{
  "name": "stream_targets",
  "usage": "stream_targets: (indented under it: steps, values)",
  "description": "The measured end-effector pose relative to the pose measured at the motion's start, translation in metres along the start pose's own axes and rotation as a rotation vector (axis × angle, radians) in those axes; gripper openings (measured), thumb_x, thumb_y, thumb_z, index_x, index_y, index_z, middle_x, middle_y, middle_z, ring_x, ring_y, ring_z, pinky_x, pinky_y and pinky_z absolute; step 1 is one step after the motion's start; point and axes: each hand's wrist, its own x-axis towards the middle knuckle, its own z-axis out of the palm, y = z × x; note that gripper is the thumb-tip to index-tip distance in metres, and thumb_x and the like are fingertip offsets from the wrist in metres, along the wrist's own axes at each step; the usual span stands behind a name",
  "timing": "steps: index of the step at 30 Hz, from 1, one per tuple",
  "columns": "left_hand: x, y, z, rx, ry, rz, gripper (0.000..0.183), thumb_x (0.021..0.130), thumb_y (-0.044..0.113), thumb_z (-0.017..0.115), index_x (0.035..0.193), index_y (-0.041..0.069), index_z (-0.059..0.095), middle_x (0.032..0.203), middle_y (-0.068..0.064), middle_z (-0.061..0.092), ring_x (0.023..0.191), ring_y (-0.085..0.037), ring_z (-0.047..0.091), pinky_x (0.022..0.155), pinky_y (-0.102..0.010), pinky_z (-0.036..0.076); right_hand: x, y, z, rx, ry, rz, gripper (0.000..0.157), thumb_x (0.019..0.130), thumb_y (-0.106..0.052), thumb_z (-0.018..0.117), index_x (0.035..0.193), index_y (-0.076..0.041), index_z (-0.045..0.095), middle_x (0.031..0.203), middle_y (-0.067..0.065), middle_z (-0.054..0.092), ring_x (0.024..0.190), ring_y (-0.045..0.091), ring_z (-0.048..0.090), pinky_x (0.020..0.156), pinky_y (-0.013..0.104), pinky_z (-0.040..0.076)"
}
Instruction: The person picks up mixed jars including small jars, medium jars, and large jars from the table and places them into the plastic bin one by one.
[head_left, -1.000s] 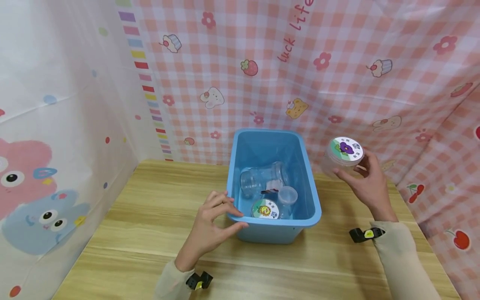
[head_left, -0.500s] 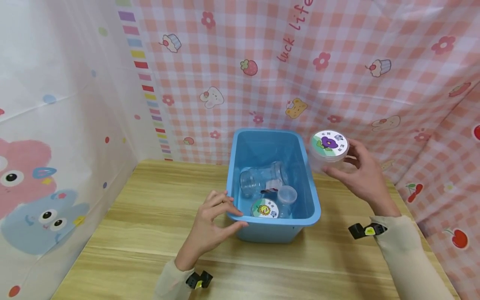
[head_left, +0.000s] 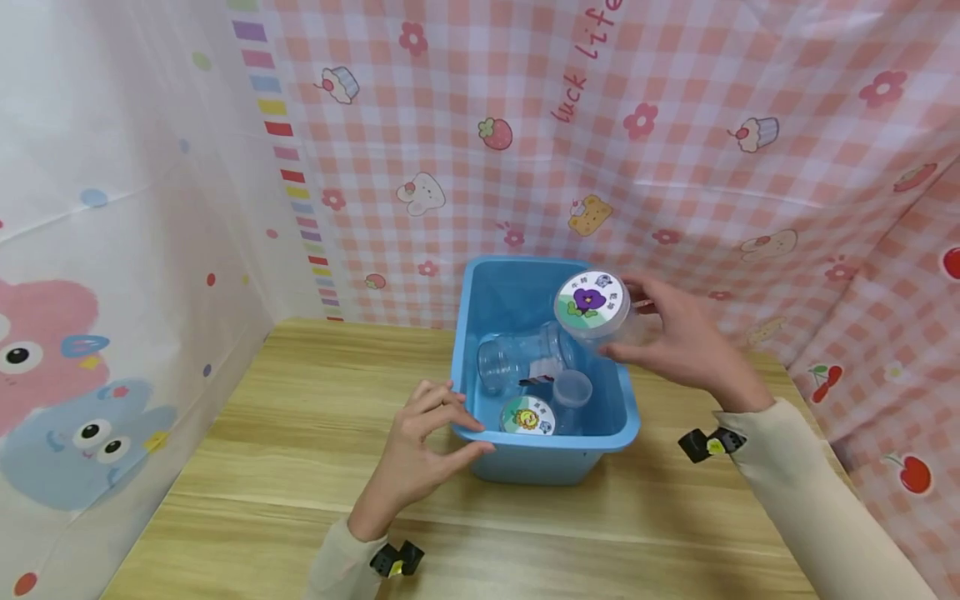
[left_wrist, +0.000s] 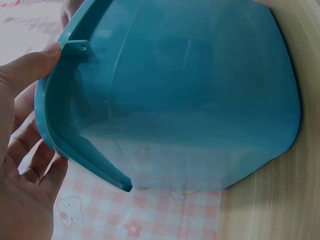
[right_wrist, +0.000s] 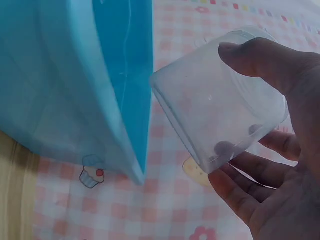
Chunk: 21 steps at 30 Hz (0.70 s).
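My right hand (head_left: 671, 333) holds a clear plastic jar (right_wrist: 210, 100) by its side, thumb on one side and fingers on the other. The jar's white-and-green lid (head_left: 591, 302) carries a purple flower. It is tilted over the right rim of a blue bin (head_left: 517, 462). My left hand (head_left: 416, 446) grips the bin's near left corner; in the left wrist view its thumb (left_wrist: 37, 65) presses the rim from outside. Inside the bin lie a clear jar on its side (head_left: 502, 365), a jar with a sunflower lid (head_left: 528, 415) and a small clear container (head_left: 572, 390).
The bin stands on a wooden table (head_left: 300, 533). Behind it hangs a pink checked cloth (head_left: 465, 75), with a white cartoon-print cloth (head_left: 172, 275) on the left. More checked cloth (head_left: 900, 375) borders the right side.
My right hand has carried the purple-flower jar leftward, from beside the bin to over its right side, tilting it. My left hand stays on the bin's corner.
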Motion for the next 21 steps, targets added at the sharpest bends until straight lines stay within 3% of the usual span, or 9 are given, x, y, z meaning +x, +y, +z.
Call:
stream_targets:
  steps: [11,16,21]
  values:
    - [0.001,-0.001,0.002,0.005,-0.004,0.010,0.023,0.072,0.019,0.095,0.089,0.020,0.079,0.093,0.007,0.072,0.107,-0.021,0.060,0.114,-0.055,0.045,0.016,-0.016,0.010,-0.060,-0.106,-0.108,0.080,0.077,-0.030,0.092,0.144,-0.012,0.054,0.137,0.007,0.063,0.123,0.029,0.060,0.105,0.056,0.052]
    - [0.001,-0.002,0.002,-0.004,0.001,0.036,0.024,0.072,0.018,0.094,0.090,0.020,0.079,0.092,0.005,0.071,0.105,-0.024,0.060,0.114,-0.054,0.045,0.015,-0.018,0.014,-0.055,-0.148,-0.084,0.080,0.081,-0.041,0.088,0.148,-0.016,0.051,0.145,0.008,0.059,0.133,0.030,0.055,0.110,0.054,0.048]
    - [0.001,-0.003,0.003,-0.012,0.015,0.053,0.025,0.071,0.016,0.095,0.089,0.020,0.078,0.092,0.005,0.071,0.104,-0.026,0.061,0.113,-0.054,0.046,0.012,-0.015,0.013,-0.042,-0.124,-0.073,0.074,0.085,-0.042,0.084,0.147,-0.016,0.053,0.145,0.008,0.060,0.133,0.030,0.056,0.111,0.054,0.048]
